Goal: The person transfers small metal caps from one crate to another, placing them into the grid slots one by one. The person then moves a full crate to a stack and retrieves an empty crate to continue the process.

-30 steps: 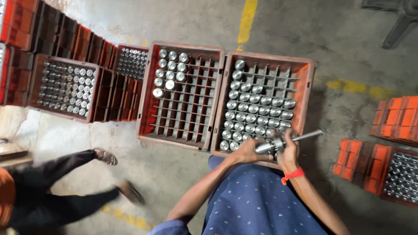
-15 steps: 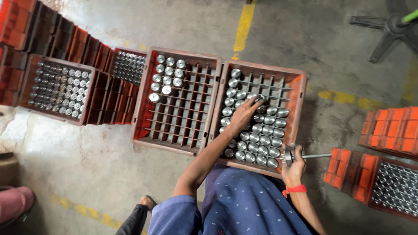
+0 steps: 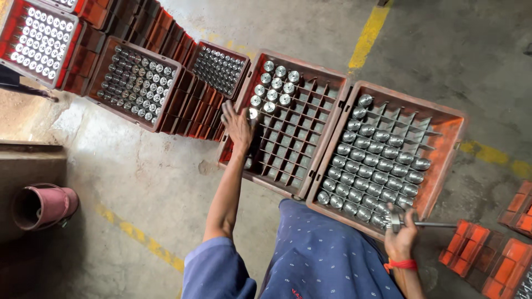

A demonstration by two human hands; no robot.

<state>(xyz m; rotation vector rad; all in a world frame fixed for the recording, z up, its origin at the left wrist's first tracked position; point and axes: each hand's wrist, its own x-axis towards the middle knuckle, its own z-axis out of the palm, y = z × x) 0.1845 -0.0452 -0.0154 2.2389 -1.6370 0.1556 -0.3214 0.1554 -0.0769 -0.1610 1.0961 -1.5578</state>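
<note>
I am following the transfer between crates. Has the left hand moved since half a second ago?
Yes. The left hand went leftward, from the fuller right crate to the left crate.
</note>
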